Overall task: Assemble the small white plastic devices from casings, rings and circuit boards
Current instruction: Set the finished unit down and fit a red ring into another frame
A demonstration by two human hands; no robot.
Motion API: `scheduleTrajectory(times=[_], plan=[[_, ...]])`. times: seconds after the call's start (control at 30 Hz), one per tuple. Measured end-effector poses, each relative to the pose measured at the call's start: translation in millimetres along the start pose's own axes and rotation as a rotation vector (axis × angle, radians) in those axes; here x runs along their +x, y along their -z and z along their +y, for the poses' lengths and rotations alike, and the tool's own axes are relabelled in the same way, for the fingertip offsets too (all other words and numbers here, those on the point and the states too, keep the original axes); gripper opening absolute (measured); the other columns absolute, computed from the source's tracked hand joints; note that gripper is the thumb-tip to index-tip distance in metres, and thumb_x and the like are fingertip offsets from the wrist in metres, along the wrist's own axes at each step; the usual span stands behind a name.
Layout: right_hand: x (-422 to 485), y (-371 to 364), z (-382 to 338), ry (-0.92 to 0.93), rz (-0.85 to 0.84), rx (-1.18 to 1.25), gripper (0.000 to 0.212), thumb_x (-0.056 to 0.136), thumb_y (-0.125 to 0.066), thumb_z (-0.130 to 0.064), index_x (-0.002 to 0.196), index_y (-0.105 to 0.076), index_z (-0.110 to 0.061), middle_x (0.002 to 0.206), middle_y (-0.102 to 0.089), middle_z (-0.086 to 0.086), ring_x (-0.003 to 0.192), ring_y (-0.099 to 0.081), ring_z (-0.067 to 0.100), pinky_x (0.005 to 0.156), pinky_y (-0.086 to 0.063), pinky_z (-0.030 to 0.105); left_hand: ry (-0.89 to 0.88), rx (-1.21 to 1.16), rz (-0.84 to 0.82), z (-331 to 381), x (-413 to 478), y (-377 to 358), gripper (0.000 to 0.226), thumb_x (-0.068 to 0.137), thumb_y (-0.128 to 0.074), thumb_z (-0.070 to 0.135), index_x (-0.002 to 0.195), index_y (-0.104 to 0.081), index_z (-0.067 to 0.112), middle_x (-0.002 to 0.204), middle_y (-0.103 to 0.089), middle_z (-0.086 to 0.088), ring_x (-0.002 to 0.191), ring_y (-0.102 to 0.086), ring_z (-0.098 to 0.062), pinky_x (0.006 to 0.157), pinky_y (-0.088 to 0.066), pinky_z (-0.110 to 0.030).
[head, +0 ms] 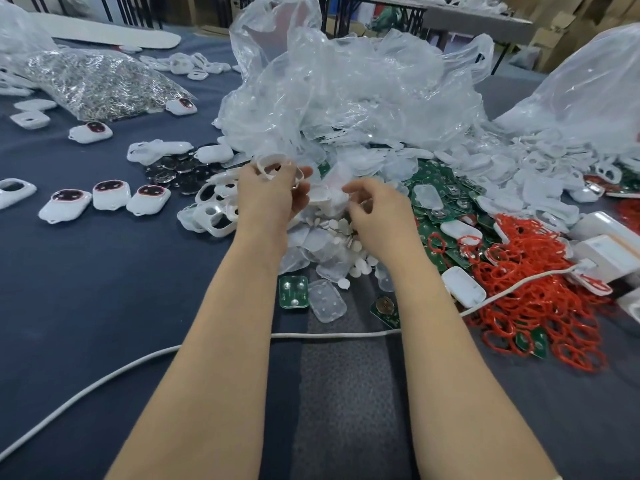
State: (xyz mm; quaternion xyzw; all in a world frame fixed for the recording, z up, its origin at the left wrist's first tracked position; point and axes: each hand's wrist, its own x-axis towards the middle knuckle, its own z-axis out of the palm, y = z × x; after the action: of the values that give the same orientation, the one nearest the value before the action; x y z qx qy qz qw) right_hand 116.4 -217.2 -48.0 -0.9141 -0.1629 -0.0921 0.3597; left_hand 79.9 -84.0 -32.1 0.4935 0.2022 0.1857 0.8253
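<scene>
Looking down along two bare forearms, the head view shows a table (86, 306) covered in dark blue cloth and strewn with parts. The left hand (270, 194) is raised just above the central heap. Its fingers and thumb curl round a white casing (272, 167) with an open window, held at the near edge of a large crumpled clear plastic bag (346, 91). The right hand (377, 216) hovers beside it, slightly lower, over a scatter of small white round pads (349, 237). Its fingers are curled, with thumb and forefinger close together, but whether they pinch anything cannot be told. Green circuit boards (446, 192) lie heaped to the right of the right hand, and a tangle of red rings (540, 303) spreads nearer the viewer on the right side. A lone board (293, 292) and a translucent cover (327, 301) lie side by side between the forearms. Empty casings (211, 209) are piled just left of the left hand, with dark coin-shaped discs (180, 173) behind them. Three assembled devices (110, 194), white with dark centres, sit in a row farther left. A bag of small shiny metal parts (97, 81) rests at far left, and a white cable (329, 335) crosses the cloth beneath both arms.
</scene>
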Motion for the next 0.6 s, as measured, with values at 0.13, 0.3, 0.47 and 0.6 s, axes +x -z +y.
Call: scheduleTrajectory(times=[0.13, 0.3, 0.47, 0.6], plan=[[1, 4, 2, -0.060, 0.116, 0.147, 0.019, 0.093, -0.051, -0.012, 0.102, -0.067, -0.018, 0.094, -0.068, -0.003, 0.085, -0.060, 0.009, 0.077, -0.044, 0.018, 0.011, 0.005, -0.045, -1, -1, 0, 0.011, 0.096, -0.052, 0.008, 0.105, -0.053, 0.014, 0.075, -0.071, 0.000, 0.046, -0.051, -0.002, 0.050, -0.047, -0.015], [-5, 22, -12, -0.044, -0.059, 0.171, 0.012, 0.088, -0.063, -0.032, 0.090, -0.063, -0.021, 0.072, -0.067, -0.006, 0.070, -0.061, 0.013, 0.065, -0.048, 0.027, 0.021, -0.088, 0.012, 3, 0, -1, 0.003, 0.095, -0.051, 0.016, 0.093, -0.053, 0.015, 0.068, -0.069, 0.001, 0.045, -0.040, -0.006, 0.044, -0.039, -0.015], [-28, 31, -45, -0.008, -0.804, -0.080, 0.038, 0.076, -0.073, -0.048, 0.098, -0.060, -0.019, 0.069, -0.072, -0.002, 0.047, -0.057, 0.006, 0.043, -0.045, 0.020, -0.087, -0.194, 0.132, 9, 5, 4, 0.007, 0.094, -0.048, 0.015, 0.094, -0.049, 0.008, 0.062, -0.063, 0.003, 0.042, -0.037, -0.006, 0.042, -0.033, -0.018], [-38, -2, -64, 0.183, -0.794, -0.528, 0.054, 0.073, -0.075, -0.052, 0.104, -0.060, -0.010, 0.093, -0.065, 0.006, 0.074, -0.055, 0.019, 0.051, -0.037, 0.023, -0.081, -0.217, 0.131, 10, 8, 6, 0.005, 0.093, -0.046, 0.013, 0.091, -0.048, 0.009, 0.063, -0.063, 0.003, 0.044, -0.039, -0.007, 0.043, -0.033, -0.018]])
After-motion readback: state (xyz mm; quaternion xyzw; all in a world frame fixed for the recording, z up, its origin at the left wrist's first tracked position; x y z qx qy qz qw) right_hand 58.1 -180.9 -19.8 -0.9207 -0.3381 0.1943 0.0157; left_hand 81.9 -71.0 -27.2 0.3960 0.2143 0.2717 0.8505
